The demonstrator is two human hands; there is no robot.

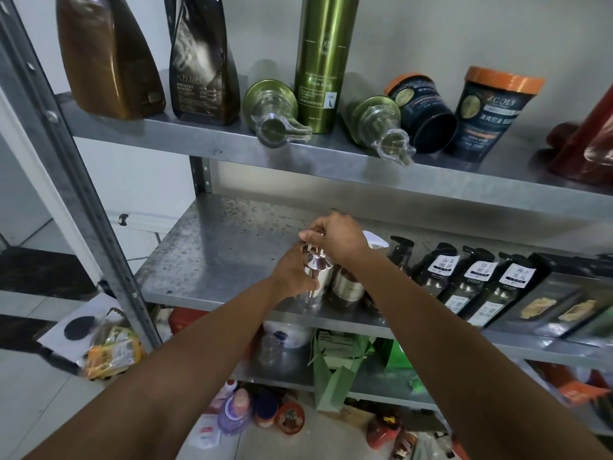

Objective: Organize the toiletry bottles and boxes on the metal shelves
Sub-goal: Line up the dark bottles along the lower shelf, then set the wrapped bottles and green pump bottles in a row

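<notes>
A shiny silver pump bottle [316,287] stands near the front edge of the middle metal shelf [212,260]. My left hand [292,272] grips its body from the left. My right hand [335,239] pinches the pump head on top of it. A second silver-and-brown bottle [346,287] stands just to its right, partly behind my right wrist. Further right, three dark pump bottles with white labels [477,283] lean in a row, then dark flat boxes [557,303].
The upper shelf [199,141] holds two brown pouches, a tall green bottle [323,64], two fallen green pump bottles [275,107], two orange-lidded tubs [491,107] and a red bottle. Below stand a green paper bag [335,370] and a white jar. Small bottles litter the floor.
</notes>
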